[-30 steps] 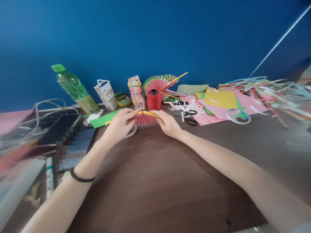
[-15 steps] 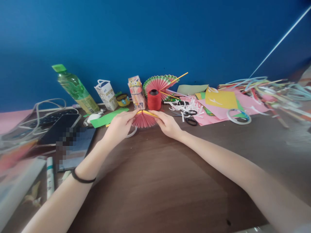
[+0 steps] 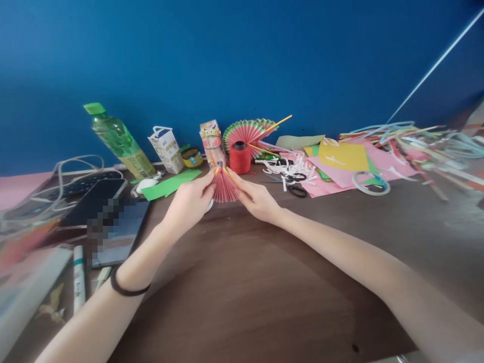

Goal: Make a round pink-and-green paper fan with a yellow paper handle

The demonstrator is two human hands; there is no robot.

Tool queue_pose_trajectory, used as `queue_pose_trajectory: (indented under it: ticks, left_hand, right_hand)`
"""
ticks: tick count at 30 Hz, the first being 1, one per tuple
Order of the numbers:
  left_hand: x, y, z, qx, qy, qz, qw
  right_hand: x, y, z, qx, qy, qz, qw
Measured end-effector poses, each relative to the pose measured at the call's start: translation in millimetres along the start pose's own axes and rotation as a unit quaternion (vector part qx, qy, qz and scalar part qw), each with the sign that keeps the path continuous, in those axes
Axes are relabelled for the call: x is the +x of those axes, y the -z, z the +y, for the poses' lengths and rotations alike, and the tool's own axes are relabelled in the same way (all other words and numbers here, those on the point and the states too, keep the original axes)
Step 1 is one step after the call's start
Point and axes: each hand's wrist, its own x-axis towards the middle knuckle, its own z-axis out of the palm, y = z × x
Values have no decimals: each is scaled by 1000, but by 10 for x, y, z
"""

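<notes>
Between my hands is a pink pleated paper fan (image 3: pixel 225 189) with yellow edges at its top, its folds spreading downward. My left hand (image 3: pixel 192 197) grips the fan's left side, fingers closed, with the thumb on the near face. On the opposite side my right hand (image 3: pixel 256 198) pinches the fan's right edge. Just behind stand a red thread spool (image 3: pixel 240 160) and a decorated box (image 3: pixel 213 143). A second fan, pink with a green rim (image 3: pixel 242 130), leans at the wall with yellow sticks. Part of a white ring (image 3: pixel 210 205) shows beside my left hand.
Black scissors (image 3: pixel 297 190) lie by white paper shreds (image 3: pixel 295 166). Coloured paper (image 3: pixel 342 156), a tape roll (image 3: pixel 370 183) and long strips (image 3: pixel 416 136) are at right. Left are a green bottle (image 3: pixel 119 141), a carton (image 3: pixel 166 148), green paper (image 3: pixel 172 185), a tablet (image 3: pixel 123 234) and a marker (image 3: pixel 79 277).
My hands have come closer together and the fan between them has narrowed. Its yellow top edges, spread nearly flat before, now slope down steeply from the middle.
</notes>
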Motion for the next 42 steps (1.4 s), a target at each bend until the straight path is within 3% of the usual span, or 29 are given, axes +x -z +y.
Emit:
queue_pose_trajectory:
  ticks: [3,8,13,24,29,31,35,38,42]
  left_hand:
    - [-20,4,54,-53,5,-46,998]
    - [-17,-44,8,-208,-41,-104,972]
    - [-20,-94,-61,-196,-25,-101,975]
    - [-71,-93,158,-78,46,-58,994]
    - [-65,-151,132,-155,29,-47,986]
    - [-71,-168,139,-194,50,-40,979]
    - [-101,-178,198,-231,100,-4,968]
    - [-118,-169,230,-260,96,6,961]
    - [-138,-156,247,-271,64,-28,960]
  right_hand:
    - [8,2,-40,3,-16,-7,1000]
    - [11,-2,-48,9,-52,-24,998]
    - [9,-32,-128,23,-66,-41,997]
    - [-29,-82,-210,146,-50,-110,982]
    - [-30,-88,-218,163,-60,-130,976]
    - [-29,-82,-220,162,-64,-132,976]
    - [-28,-49,-244,150,-33,-112,982]
    - [-10,-11,-278,159,2,-61,985]
    - [61,55,-318,210,-64,59,974]
